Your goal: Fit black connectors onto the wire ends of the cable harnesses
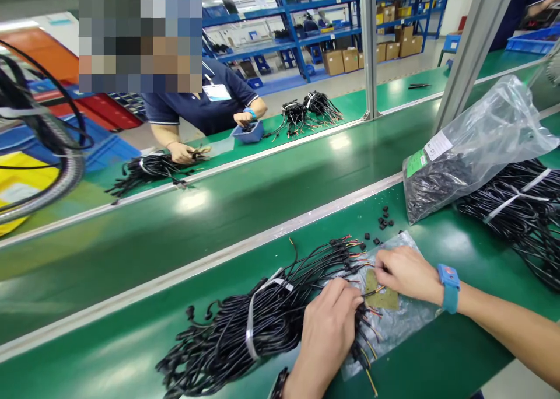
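A bundle of black cables (219, 323), bound with a white tie (250, 329), lies on the green bench with its stripped coloured wire ends toward the right. My left hand (328, 323) rests over that end, its fingers closed on one black cable whose thin wires point right. Close by, my right hand (406, 273) is pinched at those wire tips; what sits between its fingers is hidden. Beneath both hands lies a clear plastic sheet (405, 332) with a yellowish-brown patch (387, 299). Small black parts (384, 221) are scattered just beyond my right hand.
A clear bag of black parts (441, 174) stands at the right, beside another tied cable coil (507, 206). A metal rail (280, 231) separates my bench from the green belt (210, 230). Across it, a co-worker (192, 104) handles cables and a blue bin (247, 133).
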A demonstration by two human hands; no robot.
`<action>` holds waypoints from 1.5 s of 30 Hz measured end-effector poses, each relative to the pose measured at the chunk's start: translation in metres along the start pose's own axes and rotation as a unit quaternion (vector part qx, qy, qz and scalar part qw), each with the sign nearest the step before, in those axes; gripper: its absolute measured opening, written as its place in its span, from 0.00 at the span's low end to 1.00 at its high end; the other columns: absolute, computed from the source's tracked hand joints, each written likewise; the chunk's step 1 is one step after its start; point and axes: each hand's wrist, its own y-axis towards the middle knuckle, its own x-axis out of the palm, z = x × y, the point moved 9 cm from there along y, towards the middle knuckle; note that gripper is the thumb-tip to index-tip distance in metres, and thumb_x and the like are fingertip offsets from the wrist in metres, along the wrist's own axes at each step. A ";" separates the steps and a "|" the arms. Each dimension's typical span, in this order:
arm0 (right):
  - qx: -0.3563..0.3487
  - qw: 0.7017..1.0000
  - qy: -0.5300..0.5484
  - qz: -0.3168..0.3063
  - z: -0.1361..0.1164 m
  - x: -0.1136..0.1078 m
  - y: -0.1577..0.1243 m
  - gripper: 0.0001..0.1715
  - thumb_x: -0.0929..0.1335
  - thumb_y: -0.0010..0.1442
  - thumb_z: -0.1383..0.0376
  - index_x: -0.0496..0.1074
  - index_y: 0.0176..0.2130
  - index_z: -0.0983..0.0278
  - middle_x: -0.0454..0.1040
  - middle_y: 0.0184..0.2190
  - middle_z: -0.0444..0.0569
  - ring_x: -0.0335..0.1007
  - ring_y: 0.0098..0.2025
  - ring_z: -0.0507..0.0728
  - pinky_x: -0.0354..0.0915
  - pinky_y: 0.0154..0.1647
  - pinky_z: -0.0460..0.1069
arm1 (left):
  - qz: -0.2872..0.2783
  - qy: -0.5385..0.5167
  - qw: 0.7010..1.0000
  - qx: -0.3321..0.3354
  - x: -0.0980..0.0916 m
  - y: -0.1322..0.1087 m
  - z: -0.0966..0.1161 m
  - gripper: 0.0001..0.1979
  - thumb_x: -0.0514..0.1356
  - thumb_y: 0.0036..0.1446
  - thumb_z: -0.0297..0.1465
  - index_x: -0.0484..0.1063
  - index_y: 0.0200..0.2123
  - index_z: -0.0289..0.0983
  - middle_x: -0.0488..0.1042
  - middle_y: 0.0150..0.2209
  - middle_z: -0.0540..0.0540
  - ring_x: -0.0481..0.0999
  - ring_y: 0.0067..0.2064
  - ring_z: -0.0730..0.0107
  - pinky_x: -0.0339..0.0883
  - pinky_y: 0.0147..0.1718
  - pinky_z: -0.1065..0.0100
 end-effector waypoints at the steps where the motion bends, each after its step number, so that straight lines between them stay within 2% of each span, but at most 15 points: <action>1: 0.012 0.999 0.032 0.006 0.002 -0.001 0.001 0.09 0.65 0.62 0.68 0.72 0.31 0.65 0.76 0.25 0.47 0.66 0.27 0.53 0.42 0.29 0.50 | -0.002 0.008 1.000 -0.001 0.001 0.000 -0.001 0.07 0.53 0.69 0.26 0.69 0.38 0.39 0.70 0.35 0.49 0.71 0.36 0.69 0.63 0.35 0.68; 5: 0.052 0.993 0.102 0.018 0.009 0.003 0.003 0.09 0.67 0.59 0.69 0.72 0.27 0.64 0.73 0.21 0.43 0.62 0.25 0.52 0.44 0.30 0.49 | -0.038 0.106 0.994 -0.004 0.011 -0.001 -0.003 0.07 0.56 0.66 0.25 0.70 0.34 0.39 0.70 0.33 0.48 0.72 0.34 0.65 0.63 0.31 0.64; 11: 0.033 0.996 0.075 0.046 0.005 0.003 -0.001 0.08 0.66 0.62 0.67 0.73 0.32 0.63 0.73 0.22 0.44 0.63 0.25 0.53 0.42 0.30 0.50 | -0.127 0.213 0.969 0.000 0.027 0.004 0.000 0.08 0.58 0.61 0.22 0.72 0.31 0.39 0.73 0.35 0.47 0.75 0.37 0.60 0.66 0.30 0.62; 14: -0.040 0.997 0.054 0.046 -0.007 -0.006 -0.004 0.08 0.64 0.64 0.67 0.73 0.37 0.63 0.74 0.24 0.43 0.63 0.26 0.53 0.42 0.30 0.51 | -0.202 0.228 0.953 -0.014 0.034 0.011 -0.001 0.11 0.55 0.60 0.19 0.73 0.32 0.38 0.75 0.36 0.46 0.77 0.39 0.58 0.69 0.30 0.61; 18: -0.177 0.984 0.020 -0.011 -0.030 -0.004 -0.013 0.07 0.65 0.60 0.69 0.72 0.33 0.61 0.76 0.27 0.42 0.63 0.26 0.52 0.41 0.29 0.51 | -0.279 0.219 0.934 -0.045 0.036 0.024 -0.002 0.14 0.51 0.58 0.18 0.75 0.35 0.36 0.77 0.40 0.42 0.79 0.42 0.53 0.72 0.32 0.58; 22: -0.203 0.978 -0.031 -0.041 -0.035 0.007 -0.018 0.07 0.65 0.58 0.69 0.73 0.34 0.61 0.77 0.28 0.43 0.65 0.26 0.52 0.37 0.28 0.53 | -0.340 0.204 0.916 -0.056 0.037 0.033 -0.001 0.15 0.51 0.54 0.18 0.77 0.36 0.34 0.79 0.39 0.39 0.81 0.41 0.50 0.73 0.36 0.55; 25: -0.196 0.978 -0.055 -0.044 -0.035 0.009 -0.018 0.09 0.65 0.59 0.67 0.74 0.39 0.61 0.78 0.29 0.45 0.68 0.27 0.54 0.36 0.28 0.53 | -0.363 0.205 0.907 -0.063 0.037 0.035 -0.003 0.16 0.51 0.55 0.19 0.79 0.36 0.33 0.81 0.38 0.36 0.82 0.41 0.49 0.73 0.37 0.55; 31: -0.146 0.987 -0.071 0.014 -0.027 -0.007 -0.011 0.15 0.62 0.66 0.67 0.73 0.48 0.63 0.79 0.31 0.48 0.72 0.29 0.57 0.37 0.28 0.54 | -0.362 0.218 0.904 -0.070 0.037 0.041 -0.006 0.14 0.54 0.55 0.22 0.81 0.34 0.33 0.81 0.33 0.34 0.83 0.40 0.50 0.72 0.37 0.58; 37: -0.128 0.990 -0.061 0.012 -0.023 -0.003 -0.007 0.12 0.62 0.69 0.66 0.73 0.47 0.63 0.79 0.32 0.48 0.73 0.30 0.57 0.44 0.29 0.53 | -0.325 0.234 0.913 -0.080 0.034 0.042 -0.004 0.14 0.54 0.54 0.20 0.80 0.33 0.33 0.80 0.32 0.35 0.83 0.39 0.50 0.70 0.35 0.59; 41: -0.104 0.994 -0.023 0.034 -0.017 -0.007 -0.005 0.12 0.61 0.71 0.65 0.71 0.46 0.64 0.78 0.38 0.50 0.73 0.38 0.59 0.54 0.35 0.51 | -0.244 0.241 0.936 -0.085 0.031 0.028 -0.003 0.13 0.53 0.59 0.19 0.77 0.34 0.34 0.80 0.33 0.39 0.82 0.34 0.56 0.65 0.29 0.64; 45: -0.101 0.991 0.050 0.067 -0.014 -0.015 -0.004 0.11 0.61 0.72 0.65 0.71 0.44 0.65 0.75 0.40 0.52 0.71 0.43 0.59 0.60 0.42 0.52 | -0.148 0.264 0.952 -0.052 0.027 0.015 0.001 0.10 0.55 0.61 0.19 0.72 0.33 0.37 0.77 0.33 0.46 0.80 0.35 0.61 0.61 0.27 0.66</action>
